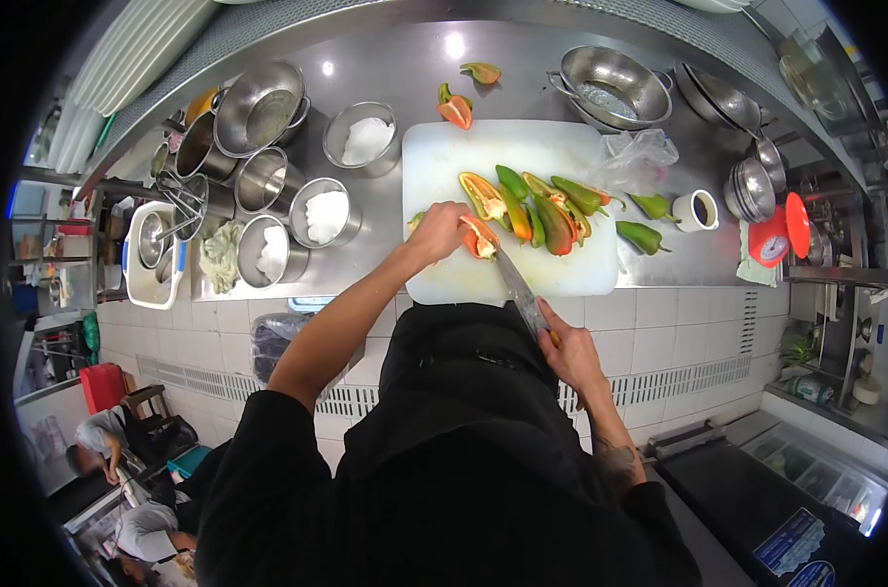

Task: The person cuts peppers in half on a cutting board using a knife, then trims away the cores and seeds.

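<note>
Just right of centre, the right hand (567, 354) grips a knife (519, 291); its tip seems to touch the cut pepper (477, 238) that the left hand (438, 232) pinches mid-frame. Beyond, more peppers (558, 232) lie on the white board (456, 157); a two-handled metal bowl (600, 68) stands upper right.

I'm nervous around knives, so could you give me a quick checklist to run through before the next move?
1. Knife secure: ok, the right hand grips it at the handle end.
2. Pepper held: ok, the left hand has it over the cutting board.
3. Fingertips safe from the blade: cannot tell; the tip is at the held pepper, and the far side of the grip is hidden.
4. Board's edges uncluttered: not ok, a plastic bag sits at its right edge.
5. Cup upright: ok, it stands right of the board, apart from it.
6. Board steady underneath: cannot tell, its underside is hidden.
</note>
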Demonstrator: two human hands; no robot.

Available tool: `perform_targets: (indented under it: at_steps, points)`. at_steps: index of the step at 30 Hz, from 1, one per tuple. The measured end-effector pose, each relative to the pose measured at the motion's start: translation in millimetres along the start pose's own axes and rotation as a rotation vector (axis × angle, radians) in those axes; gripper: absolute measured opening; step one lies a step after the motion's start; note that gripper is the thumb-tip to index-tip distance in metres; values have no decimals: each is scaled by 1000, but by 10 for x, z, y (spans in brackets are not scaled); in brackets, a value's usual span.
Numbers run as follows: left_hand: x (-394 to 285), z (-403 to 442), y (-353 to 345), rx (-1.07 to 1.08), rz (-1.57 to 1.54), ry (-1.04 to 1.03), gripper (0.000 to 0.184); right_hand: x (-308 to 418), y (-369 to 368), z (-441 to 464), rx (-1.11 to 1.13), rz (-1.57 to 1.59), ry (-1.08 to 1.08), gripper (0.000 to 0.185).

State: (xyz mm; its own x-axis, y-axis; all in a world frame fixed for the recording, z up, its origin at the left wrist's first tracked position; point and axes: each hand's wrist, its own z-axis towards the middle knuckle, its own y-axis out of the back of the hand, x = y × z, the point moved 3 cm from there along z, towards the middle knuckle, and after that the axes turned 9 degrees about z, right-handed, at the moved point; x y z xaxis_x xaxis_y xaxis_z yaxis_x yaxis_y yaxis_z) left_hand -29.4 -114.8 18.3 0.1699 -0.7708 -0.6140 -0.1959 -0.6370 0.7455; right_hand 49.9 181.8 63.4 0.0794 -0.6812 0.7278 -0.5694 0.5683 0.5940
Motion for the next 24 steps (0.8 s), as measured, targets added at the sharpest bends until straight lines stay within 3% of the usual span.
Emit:
perform_targets:
  at_steps: [6, 15, 24]
  points:
    - [222, 15, -161, -181, 133, -174, 18, -157, -128, 17, -55, 194, 57, 56]
    - [245, -8, -257, -216, 90, -150, 13, -303, -251, 68, 35, 347, -123, 53]
    - [224, 13, -262, -238, 171, -208, 14, -331, -176, -26, -140, 78, 118, 57]
